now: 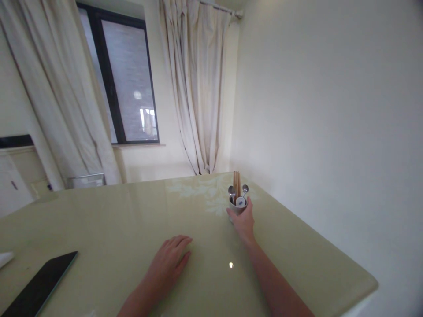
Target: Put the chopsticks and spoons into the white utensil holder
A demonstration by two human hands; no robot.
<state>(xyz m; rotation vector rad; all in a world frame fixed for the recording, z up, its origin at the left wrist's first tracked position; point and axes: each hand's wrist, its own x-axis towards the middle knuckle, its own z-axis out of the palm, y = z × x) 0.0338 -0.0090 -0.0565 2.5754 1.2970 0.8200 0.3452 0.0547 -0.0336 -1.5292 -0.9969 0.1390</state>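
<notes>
A small grey cup [236, 206] stands on the pale green glossy table [115, 220] near its far right side. Wooden chopsticks [236, 181] and metal spoons [244, 189] stick up out of it. My right hand [243, 223] reaches out with the arm stretched and wraps its fingers around the cup from the near side. My left hand [171, 259] lies flat, palm down, on the table nearer to me, with fingers slightly apart and nothing in it.
A dark flat tablet-like slab [38, 286] lies at the table's near left corner, with a white object [5, 259] beside it. The white wall [330, 132] runs close along the table's right edge. Cream curtains [198, 88] and a dark-framed window [122, 83] are behind.
</notes>
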